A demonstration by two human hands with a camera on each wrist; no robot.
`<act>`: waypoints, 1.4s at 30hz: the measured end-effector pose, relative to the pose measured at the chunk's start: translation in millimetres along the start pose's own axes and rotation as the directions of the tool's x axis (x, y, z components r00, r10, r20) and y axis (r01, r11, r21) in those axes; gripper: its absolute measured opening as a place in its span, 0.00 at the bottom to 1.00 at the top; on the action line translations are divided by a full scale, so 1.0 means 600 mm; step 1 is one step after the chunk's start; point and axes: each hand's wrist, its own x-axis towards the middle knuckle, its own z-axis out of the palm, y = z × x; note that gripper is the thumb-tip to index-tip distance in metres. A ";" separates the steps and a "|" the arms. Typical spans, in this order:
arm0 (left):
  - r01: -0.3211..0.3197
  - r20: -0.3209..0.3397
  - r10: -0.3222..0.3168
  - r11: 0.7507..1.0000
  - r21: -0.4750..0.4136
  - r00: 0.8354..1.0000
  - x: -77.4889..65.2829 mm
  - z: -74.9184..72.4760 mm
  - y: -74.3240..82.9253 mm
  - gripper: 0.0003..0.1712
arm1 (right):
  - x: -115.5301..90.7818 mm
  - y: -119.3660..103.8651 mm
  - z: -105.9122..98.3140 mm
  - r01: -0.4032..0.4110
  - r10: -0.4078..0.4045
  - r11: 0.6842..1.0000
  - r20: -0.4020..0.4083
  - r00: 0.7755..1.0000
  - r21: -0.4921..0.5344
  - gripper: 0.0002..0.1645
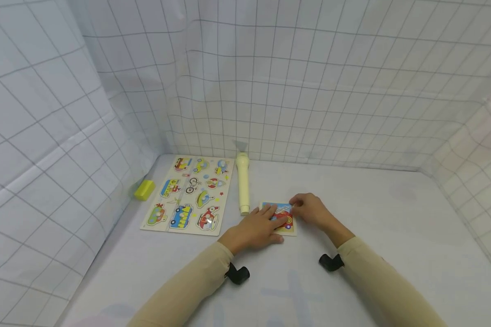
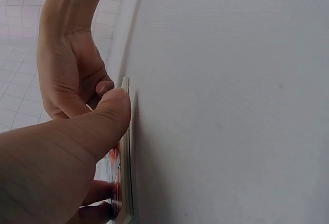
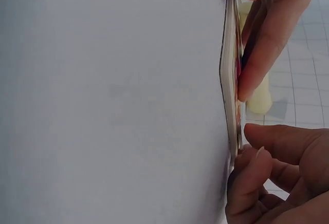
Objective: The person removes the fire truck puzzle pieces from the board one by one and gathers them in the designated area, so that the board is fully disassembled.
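A small square picture puzzle (image 1: 287,231) lies on the white table, a red vehicle on blue inside a pale border. My left hand (image 1: 258,227) rests over its left part with fingers spread, hiding some of the picture. Its thumb (image 2: 116,103) lies along the near edge in the left wrist view, and one fingertip (image 3: 245,91) presses the picture in the right wrist view. At the far right corner, my right hand (image 1: 311,210) pinches the puzzle's edge between curled fingers and thumb (image 3: 259,157).
Left of the hands lies a large vehicle peg-puzzle board (image 1: 193,193). A pale yellow stick with a wider head (image 1: 243,184) lies between that board and the small puzzle. A yellow block (image 1: 145,190) sits by the left wall. Grid-patterned sheets (image 1: 311,81) enclose the table.
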 end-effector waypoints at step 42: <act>0.029 0.024 -0.030 0.999 0.020 0.999 -0.002 -0.008 0.002 0.36 | 0.029 0.006 -0.039 0.421 -0.377 0.834 0.190 0.907 -0.356 0.15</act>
